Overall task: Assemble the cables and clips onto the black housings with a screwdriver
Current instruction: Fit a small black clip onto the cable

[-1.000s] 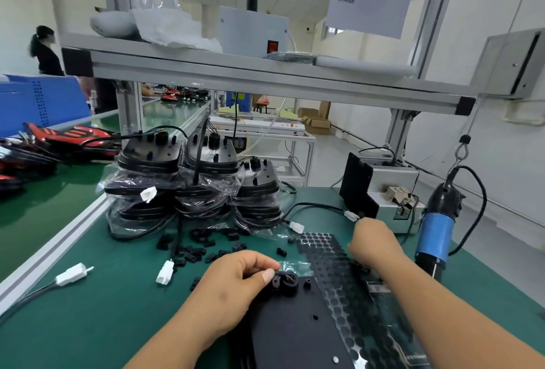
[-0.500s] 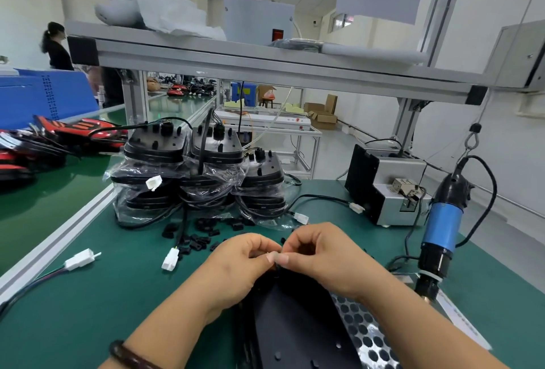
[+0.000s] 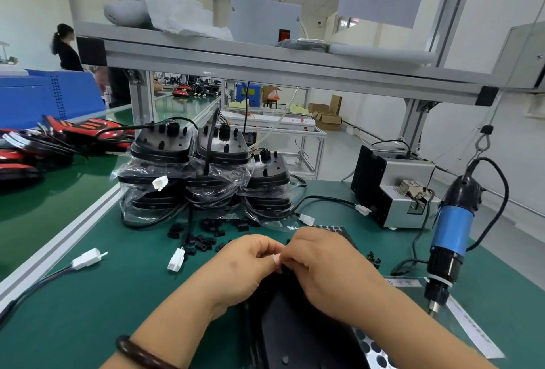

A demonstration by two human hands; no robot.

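Observation:
A black housing (image 3: 298, 327) lies flat on the green mat right in front of me. My left hand (image 3: 244, 268) and my right hand (image 3: 321, 268) meet over its far end, fingertips pinched together on a small black part that my fingers mostly hide. Loose black clips (image 3: 206, 239) are scattered just beyond my hands. A cable with a white connector (image 3: 176, 262) lies to their left. The blue electric screwdriver (image 3: 451, 239) hangs from a hook at the right, tip near the mat. Stacks of bagged black housings (image 3: 206, 174) stand behind the clips.
A grey screw feeder box (image 3: 395, 191) sits at the back right. A sheet of round black pads (image 3: 374, 351) lies under my right forearm. Another white connector (image 3: 88, 259) lies near the bench's left rail. Red and black parts (image 3: 59, 138) cover the neighbouring bench; a person stands far left.
My right hand came back from the far right of the bench to meet my left hand over the housing. Both now pinch the small part together; the view has tilted up slightly.

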